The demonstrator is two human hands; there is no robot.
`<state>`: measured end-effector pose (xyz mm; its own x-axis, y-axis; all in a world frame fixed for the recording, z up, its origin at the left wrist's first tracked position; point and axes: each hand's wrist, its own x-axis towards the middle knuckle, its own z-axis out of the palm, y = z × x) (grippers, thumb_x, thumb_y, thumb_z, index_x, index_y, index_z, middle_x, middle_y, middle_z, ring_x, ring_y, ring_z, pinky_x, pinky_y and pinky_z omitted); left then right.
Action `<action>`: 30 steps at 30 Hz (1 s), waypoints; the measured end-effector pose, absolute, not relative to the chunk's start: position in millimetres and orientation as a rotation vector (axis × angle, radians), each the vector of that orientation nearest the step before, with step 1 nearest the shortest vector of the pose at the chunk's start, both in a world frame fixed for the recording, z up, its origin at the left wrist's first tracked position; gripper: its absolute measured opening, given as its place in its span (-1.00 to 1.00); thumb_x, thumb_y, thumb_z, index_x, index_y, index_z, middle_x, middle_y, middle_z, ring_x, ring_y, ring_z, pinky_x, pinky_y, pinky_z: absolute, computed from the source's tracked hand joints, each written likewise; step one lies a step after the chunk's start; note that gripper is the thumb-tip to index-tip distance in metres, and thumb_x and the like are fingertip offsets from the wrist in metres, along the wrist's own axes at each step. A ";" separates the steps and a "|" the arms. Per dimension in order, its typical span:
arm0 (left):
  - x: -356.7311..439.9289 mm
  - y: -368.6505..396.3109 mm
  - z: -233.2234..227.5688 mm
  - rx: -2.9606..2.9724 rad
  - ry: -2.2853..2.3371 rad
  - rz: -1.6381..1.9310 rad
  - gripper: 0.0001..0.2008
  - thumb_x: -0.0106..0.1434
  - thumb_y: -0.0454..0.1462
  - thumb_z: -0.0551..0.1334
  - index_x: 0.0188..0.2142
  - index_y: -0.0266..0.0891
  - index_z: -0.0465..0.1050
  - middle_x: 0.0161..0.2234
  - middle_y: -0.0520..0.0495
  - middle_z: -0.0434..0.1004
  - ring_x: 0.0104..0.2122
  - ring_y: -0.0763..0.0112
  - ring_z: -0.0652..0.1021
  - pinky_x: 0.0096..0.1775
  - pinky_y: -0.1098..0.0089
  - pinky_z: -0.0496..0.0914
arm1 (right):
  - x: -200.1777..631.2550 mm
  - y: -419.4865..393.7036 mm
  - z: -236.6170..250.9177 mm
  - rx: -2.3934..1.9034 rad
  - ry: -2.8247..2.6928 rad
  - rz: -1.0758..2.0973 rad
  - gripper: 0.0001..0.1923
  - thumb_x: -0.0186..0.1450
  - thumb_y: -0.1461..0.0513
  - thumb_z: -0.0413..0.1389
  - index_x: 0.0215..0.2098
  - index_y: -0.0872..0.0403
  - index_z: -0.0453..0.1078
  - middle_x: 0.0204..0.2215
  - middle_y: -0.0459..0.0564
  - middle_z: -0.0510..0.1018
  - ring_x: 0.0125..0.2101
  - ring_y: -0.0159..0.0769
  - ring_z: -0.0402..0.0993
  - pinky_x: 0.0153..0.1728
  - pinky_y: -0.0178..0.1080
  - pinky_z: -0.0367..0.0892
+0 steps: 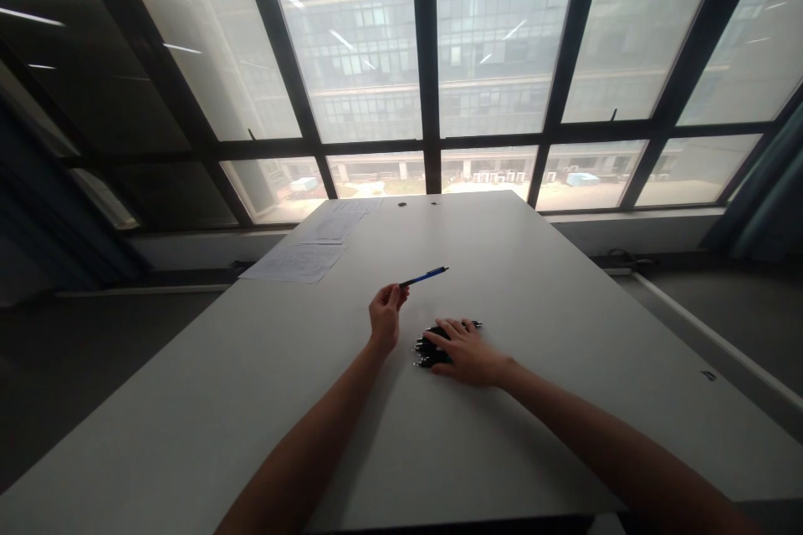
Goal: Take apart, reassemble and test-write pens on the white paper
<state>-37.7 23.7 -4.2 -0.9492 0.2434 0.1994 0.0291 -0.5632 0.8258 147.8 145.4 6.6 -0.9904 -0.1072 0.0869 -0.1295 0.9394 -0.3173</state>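
A blue pen [427, 276] is pinched between the fingertips of my left hand [385, 316], held above the table and pointing up to the right. My right hand [467, 354] lies with its fingers spread over a bunch of several dark pens [427, 351] on the table. The pens' silvery ends stick out on the left of the hand, and one tip shows past the fingers on the right. Most of the bunch is hidden beneath the palm and fingers.
The white table [251, 401] stretches away toward large windows. Printed paper sheets [298, 261] lie along its left edge. Two small dark spots [402, 204] show at the far end. A small dark mark or label [708, 376] is near the right edge. Blue curtains [753, 192] hang at both sides.
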 end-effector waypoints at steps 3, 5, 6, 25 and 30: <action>-31.7 25.5 6.1 0.471 1.377 2.647 -0.67 0.08 -0.16 0.43 -0.26 -0.34 0.49 -0.36 -0.12 0.60 -0.33 0.39 0.60 -0.09 0.25 0.46 | 123.4 148.0 0.5 0.017 -2.969 0.432 -0.33 0.32 -0.11 0.02 0.33 -0.16 0.07 0.33 0.09 0.12 0.29 0.00 -0.02 0.24 0.12 -0.18; -28.4 25.5 12.7 0.488 1.360 2.659 -0.68 0.08 -0.16 0.43 -0.27 -0.33 0.49 -0.37 -0.11 0.60 -0.35 0.39 0.60 -0.11 0.27 0.46 | 95.1 138.8 -0.4 -0.164 -2.923 0.415 -0.34 0.32 -0.10 0.02 0.32 -0.13 0.09 0.32 0.11 0.12 0.28 0.02 -0.02 0.22 0.14 -0.15; -27.5 24.7 15.4 0.492 1.348 2.661 -0.69 0.08 -0.16 0.43 -0.27 -0.33 0.50 -0.37 -0.11 0.60 -0.35 0.39 0.60 -0.12 0.28 0.46 | 78.3 130.0 -0.1 -0.252 -2.908 0.417 -0.35 0.32 -0.09 0.02 0.31 -0.09 0.10 0.31 0.14 0.13 0.27 0.03 -0.01 0.21 0.16 -0.14; -60.0 -4.2 31.0 0.463 1.253 2.811 -0.70 0.05 -0.17 0.45 -0.30 -0.30 0.48 -0.36 -0.07 0.58 -0.34 0.43 0.58 -0.15 0.35 0.47 | 17.6 84.1 9.5 -0.233 -2.814 0.688 -0.58 0.30 0.00 0.07 -0.04 0.12 0.37 -0.05 0.21 0.40 -0.05 -0.04 0.36 -0.06 -0.10 0.27; -66.0 -7.3 31.5 0.486 1.313 2.794 -0.69 0.05 -0.16 0.45 -0.30 -0.29 0.47 -0.37 -0.06 0.57 -0.35 0.43 0.58 -0.14 0.33 0.48 | 0.4 47.0 8.1 -0.380 -2.723 0.775 -0.63 0.26 0.22 0.09 0.00 0.20 0.31 -0.04 0.30 0.40 -0.06 -0.02 0.39 -0.07 -0.10 0.32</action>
